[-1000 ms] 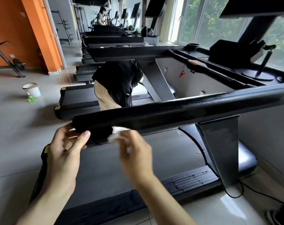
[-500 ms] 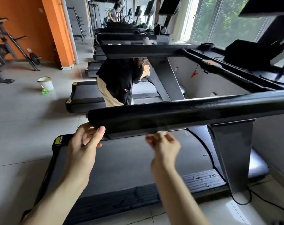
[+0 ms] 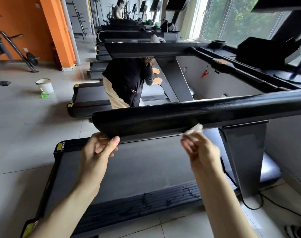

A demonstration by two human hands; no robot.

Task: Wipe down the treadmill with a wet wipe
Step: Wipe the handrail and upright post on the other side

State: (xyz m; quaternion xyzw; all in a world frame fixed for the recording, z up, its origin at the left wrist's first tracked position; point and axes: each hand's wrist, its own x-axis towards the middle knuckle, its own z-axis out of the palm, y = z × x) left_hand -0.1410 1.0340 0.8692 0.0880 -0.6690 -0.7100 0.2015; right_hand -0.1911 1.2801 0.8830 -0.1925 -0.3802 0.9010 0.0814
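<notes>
Pinching a white wipe [image 3: 196, 129] between curled fingers, the right hand [image 3: 200, 151] is raised to the underside of the black handrail [image 3: 189, 114], and the wipe is pressed against the rail's lower edge, a little left of the upright [image 3: 244, 157]. The free end of the same rail is gripped by the left hand [image 3: 98, 150], with the thumb laid up against the near face and the fingers curled beneath. Below both forearms the grey belt [image 3: 137, 169] of the treadmill is seen, bordered at the near side by a ribbed black step [image 3: 146, 201] marked with dark wet spots. A cable [image 3: 259, 201] is looped on the tiled floor [image 3: 17, 134] beside the upright's foot. On the next treadmill [image 3: 88, 98] a person [image 3: 127, 83] in a black top is bent forward. Farther left, a white bucket [image 3: 45, 85] is stood on the floor with a green bottle [image 3: 43, 93] just beside it, before an orange pillar [image 3: 58, 31].
</notes>
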